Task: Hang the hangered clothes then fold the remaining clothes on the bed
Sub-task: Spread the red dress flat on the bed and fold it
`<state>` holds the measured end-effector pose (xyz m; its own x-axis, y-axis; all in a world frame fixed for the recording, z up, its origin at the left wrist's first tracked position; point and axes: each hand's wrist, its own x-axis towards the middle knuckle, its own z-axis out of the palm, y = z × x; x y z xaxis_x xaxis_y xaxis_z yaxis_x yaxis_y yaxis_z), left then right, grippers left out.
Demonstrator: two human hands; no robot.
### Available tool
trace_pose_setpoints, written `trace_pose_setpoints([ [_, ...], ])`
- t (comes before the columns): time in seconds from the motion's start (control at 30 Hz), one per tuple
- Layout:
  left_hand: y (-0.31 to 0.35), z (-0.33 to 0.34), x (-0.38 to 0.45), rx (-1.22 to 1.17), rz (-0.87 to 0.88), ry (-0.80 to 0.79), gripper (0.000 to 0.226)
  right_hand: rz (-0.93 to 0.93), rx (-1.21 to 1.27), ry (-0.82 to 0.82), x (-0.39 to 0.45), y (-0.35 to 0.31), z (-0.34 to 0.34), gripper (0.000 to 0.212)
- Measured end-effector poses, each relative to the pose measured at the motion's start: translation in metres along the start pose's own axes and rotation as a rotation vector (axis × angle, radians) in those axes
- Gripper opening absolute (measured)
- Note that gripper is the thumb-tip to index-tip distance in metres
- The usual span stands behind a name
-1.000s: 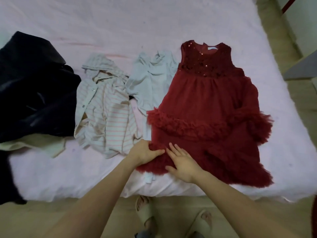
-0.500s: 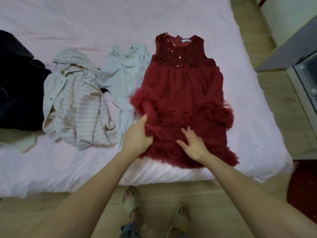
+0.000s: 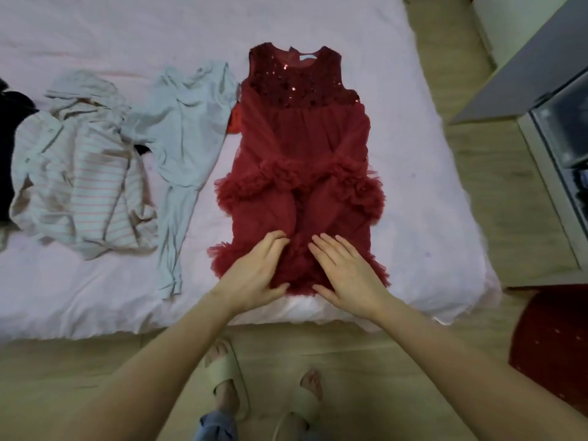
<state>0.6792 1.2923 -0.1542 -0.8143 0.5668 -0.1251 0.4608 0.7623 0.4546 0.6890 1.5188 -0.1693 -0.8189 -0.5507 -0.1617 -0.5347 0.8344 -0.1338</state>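
Red tulle dress (image 3: 305, 160) lies flat on bed (image 3: 413, 192) near foot edge, sequined bodice away from person, both sides folded in toward middle. Left hand (image 3: 254, 272) rests on hem, fingers slightly curled, perhaps pinching ruffle. Right hand (image 3: 346, 275) lies flat, fingers straight, on hem beside it. Pale blue garment (image 3: 184, 138) just left of dress; striped hoodie (image 3: 79, 173) farther left. Dark clothing (image 3: 9, 154) at left edge.

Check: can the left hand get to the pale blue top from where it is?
Probably yes. The left hand rests on the red dress hem, and the blue top lies just to its left on the bed, with nothing on it.
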Motion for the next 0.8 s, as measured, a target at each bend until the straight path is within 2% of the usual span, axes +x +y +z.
trace_pose_setpoints([
  [0.07, -0.017, 0.002, -0.012, 0.177, 0.099, 0.025, 0.091, 0.060, -0.043, -0.049, -0.007, 0.005, 0.005, 0.105],
  [0.13, -0.027, 0.007, -0.021, 0.447, 0.152, -0.125, 0.109, 0.124, -0.080, -0.147, -0.010, 0.006, 0.014, 0.120],
  [0.2, -0.034, 0.023, -0.023, 0.584, 0.152, -0.231, 0.119, 0.171, -0.119, -0.222, -0.009, 0.007, 0.029, 0.125],
  [0.3, -0.043, 0.043, -0.008, 0.631, 0.144, -0.152, 0.120, 0.218, -0.139, -0.165, 0.002, 0.016, 0.051, 0.124],
  [0.4, -0.053, 0.043, 0.022, 0.581, 0.127, -0.023, 0.105, 0.174, -0.169, -0.017, 0.022, 0.033, 0.057, 0.114],
  [0.5, -0.058, 0.036, 0.047, 0.549, 0.074, 0.069, 0.073, 0.194, -0.246, 0.095, 0.041, 0.046, 0.047, 0.096],
  [0.6, -0.061, 0.042, 0.063, 0.493, 0.073, 0.099, 0.052, 0.201, -0.165, 0.060, 0.051, 0.045, 0.046, 0.067],
  [0.7, -0.059, 0.051, 0.058, 0.441, 0.155, 0.056, 0.046, 0.180, -0.016, -0.093, 0.049, 0.038, 0.050, 0.065],
  [0.8, -0.044, 0.047, 0.029, 0.403, 0.177, -0.072, 0.054, 0.083, -0.009, -0.126, 0.028, 0.026, 0.041, 0.060],
])
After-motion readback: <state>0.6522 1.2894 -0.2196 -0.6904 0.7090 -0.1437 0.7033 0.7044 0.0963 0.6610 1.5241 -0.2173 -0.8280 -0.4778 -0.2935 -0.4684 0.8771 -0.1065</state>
